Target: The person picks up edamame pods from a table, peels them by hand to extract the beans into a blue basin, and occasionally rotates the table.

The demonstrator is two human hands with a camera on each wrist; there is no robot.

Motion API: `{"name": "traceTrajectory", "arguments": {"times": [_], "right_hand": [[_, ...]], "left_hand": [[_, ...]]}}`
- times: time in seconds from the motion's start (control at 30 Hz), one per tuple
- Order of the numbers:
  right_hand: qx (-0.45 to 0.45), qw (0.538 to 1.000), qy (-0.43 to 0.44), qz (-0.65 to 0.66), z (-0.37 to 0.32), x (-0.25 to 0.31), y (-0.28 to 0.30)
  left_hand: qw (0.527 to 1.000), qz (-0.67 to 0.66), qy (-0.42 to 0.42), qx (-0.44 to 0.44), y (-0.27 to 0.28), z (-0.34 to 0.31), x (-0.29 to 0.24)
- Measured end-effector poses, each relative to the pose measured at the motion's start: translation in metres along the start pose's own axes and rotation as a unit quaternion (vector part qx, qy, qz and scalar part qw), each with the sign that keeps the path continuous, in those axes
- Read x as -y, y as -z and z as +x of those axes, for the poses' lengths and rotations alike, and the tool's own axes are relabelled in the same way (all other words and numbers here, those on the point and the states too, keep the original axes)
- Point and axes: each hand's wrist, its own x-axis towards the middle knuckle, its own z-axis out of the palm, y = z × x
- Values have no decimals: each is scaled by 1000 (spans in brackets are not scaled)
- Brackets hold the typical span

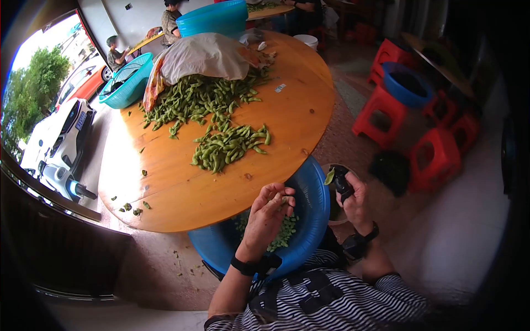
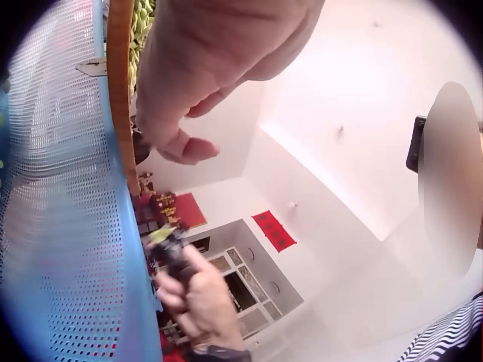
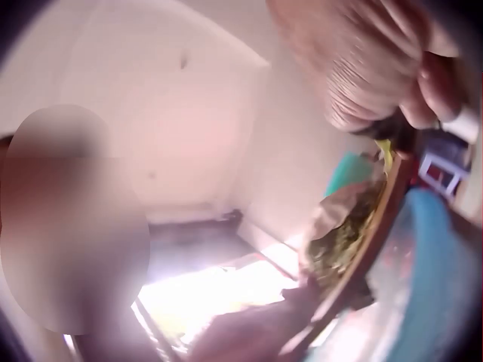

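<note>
My left hand (image 1: 265, 215) hangs over a blue plastic basket (image 1: 316, 204) with its fingers bent; I cannot tell whether they pinch something small and pale. Shelled green beans (image 1: 284, 231) lie in the basket below it. Off to the right, my right hand (image 1: 356, 204) grips a black hand tool (image 1: 344, 186). A split green pod (image 1: 329, 176) sticks out at the tool's tip, above a pail (image 1: 338, 216) partly hidden by the hand. Unshelled soybean pods (image 1: 223, 148) form a small heap on the round wooden table (image 1: 270, 154), in front of a larger pile (image 1: 193, 99).
A pale sack (image 1: 204, 55) covers the back of the pile. Teal basins (image 1: 130, 83) stand by the table's far side. Red stools (image 1: 381, 118) and a blue basin (image 1: 407, 85) are at right. Other people (image 1: 170, 25) sit at the back; a white car (image 1: 63, 132) is outside.
</note>
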Motion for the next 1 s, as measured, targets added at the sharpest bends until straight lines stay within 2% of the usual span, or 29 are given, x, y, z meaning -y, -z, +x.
{"name": "traceTrajectory", "arguments": {"times": [0.03,0.07,0.13,0.2,0.27,0.3,0.33,0.37,0.4,0.47,0.5,0.53,0.6,0.73,0.77,0.8,0.83,0.97,1.0], "right_hand": [[11,987,52,-153,9,-4,18],[21,947,105,-302,15,-14,34],[-35,854,64,-515,22,-37,43],[-43,861,51,-505,30,-34,51],[12,932,106,-347,30,-1,44],[79,953,107,-271,28,22,36],[80,960,187,-191,27,23,17],[115,968,154,-161,22,28,1],[150,973,121,-131,18,31,-13],[197,942,187,-198,17,32,-30],[217,947,172,-164,12,37,-40],[195,938,231,-169,9,35,-50],[192,946,210,-154,4,23,-58],[168,953,202,-154,4,18,-60],[138,960,186,-156,6,17,-55],[108,967,171,-157,7,16,-50],[110,984,117,-75,8,10,-47],[109,987,114,-14,7,1,-50],[94,992,86,11,5,1,-52]], "left_hand": [[1000,23,-3,14,-2,-1,-3],[998,46,-6,30,-3,-2,-5],[996,70,-14,48,-1,-4,-5],[994,93,-22,60,2,-2,-5],[980,182,2,77,4,-2,-3],[980,184,4,80,4,-2,-2],[965,250,18,80,3,-2,-1],[946,314,31,79,2,-2,1],[945,314,31,81,2,-1,3],[873,481,10,78,4,0,6],[843,525,-26,119,11,4,9],[843,525,-26,117,10,4,7],[808,586,-14,64,6,2,5],[826,558,-30,67,10,1,7],[826,558,-30,67,8,0,5],[885,462,27,50,5,0,1],[929,358,84,32,2,0,-3],[935,334,112,34,-1,-1,-8],[948,297,114,29,-1,-1,-6]]}}
